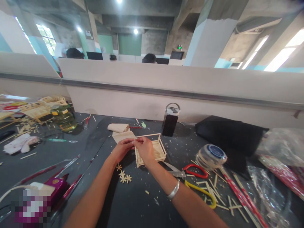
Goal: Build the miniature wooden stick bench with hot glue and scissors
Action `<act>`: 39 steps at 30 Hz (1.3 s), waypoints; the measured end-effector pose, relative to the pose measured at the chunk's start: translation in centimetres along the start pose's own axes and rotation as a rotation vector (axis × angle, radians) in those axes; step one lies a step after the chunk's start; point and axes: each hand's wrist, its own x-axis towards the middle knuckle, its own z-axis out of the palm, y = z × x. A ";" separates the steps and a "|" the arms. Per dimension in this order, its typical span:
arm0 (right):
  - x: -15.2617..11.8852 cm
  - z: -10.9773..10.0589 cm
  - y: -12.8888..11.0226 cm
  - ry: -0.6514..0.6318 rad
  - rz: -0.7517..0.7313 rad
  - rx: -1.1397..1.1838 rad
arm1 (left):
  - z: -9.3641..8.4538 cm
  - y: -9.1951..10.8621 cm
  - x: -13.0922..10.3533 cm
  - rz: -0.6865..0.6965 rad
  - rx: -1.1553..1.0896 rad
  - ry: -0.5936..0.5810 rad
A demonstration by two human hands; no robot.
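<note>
A small open frame built of pale wooden sticks (159,154) stands on the dark table, with a slatted base and thin rails. At its far left corner the fingertips of both hands meet. My left hand (123,148) is closed in a pinch at that corner, from outside. My right hand (145,148) reaches over the frame, thumb and fingers pinched on the same corner and hiding part of the slats. Any small piece between the fingertips is hidden. Several little star-shaped stick pieces (123,176) lie near my left wrist. Behind the hands is a curled sheet of brown paper (118,128).
Right of the frame lie red-handled scissors (196,170), a yellow-handled tool (201,190), a round clear jar (210,156) and loose sticks (215,191). A black box-shaped device with a handle (170,122) stands behind, before a partition (142,104). At left are a bottle (64,118) and a purple box (55,186).
</note>
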 end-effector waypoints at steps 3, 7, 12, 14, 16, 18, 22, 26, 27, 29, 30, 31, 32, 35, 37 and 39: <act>-0.2 0.0 -0.3 0.032 0.008 -0.037 | 0.0 0.0 0.1 -0.002 -0.006 -0.009; -0.4 0.2 -0.6 0.071 0.012 -0.059 | 0.1 0.2 0.1 -0.011 -0.003 -0.023; -0.3 0.6 -0.5 0.083 -0.004 -0.037 | -0.1 0.1 0.3 -0.012 0.004 -0.027; -0.3 0.6 -0.4 0.085 -0.011 -0.027 | -0.3 0.0 0.4 -0.012 0.006 -0.025; -0.3 0.6 -0.4 0.090 -0.017 -0.018 | -0.4 0.0 0.5 -0.012 0.008 -0.019; -0.3 0.6 -0.5 0.100 -0.021 -0.013 | -0.3 0.0 0.5 -0.011 0.010 -0.011; -0.4 0.7 -0.7 0.125 -0.025 -0.013 | -0.1 0.2 0.3 -0.009 0.008 0.005; -0.4 0.8 -0.7 0.141 -0.024 -0.015 | 0.0 0.3 0.3 -0.007 0.002 0.011; -0.4 0.8 -0.7 0.145 -0.022 -0.015 | 0.0 0.3 0.3 -0.007 0.001 0.011; -0.4 0.8 -0.7 0.152 -0.021 -0.013 | -0.1 0.3 0.3 -0.005 -0.001 0.010; -0.4 0.8 -0.7 0.154 -0.021 -0.012 | -0.1 0.3 0.4 -0.005 0.000 0.008; -0.4 0.8 -0.7 0.156 -0.021 -0.010 | -0.1 0.3 0.4 -0.006 0.000 0.006; -0.4 0.8 -0.6 0.156 -0.022 -0.008 | -0.1 0.3 0.4 -0.006 0.002 0.003; -0.3 0.9 -0.5 0.156 -0.025 -0.003 | -0.1 0.2 0.3 -0.005 0.008 -0.002; -0.2 0.9 -0.3 0.152 -0.027 0.005 | -0.1 0.2 0.3 -0.003 0.011 -0.006; -0.2 0.9 0.0 0.142 -0.028 0.022 | -0.1 0.1 0.3 0.000 0.014 -0.011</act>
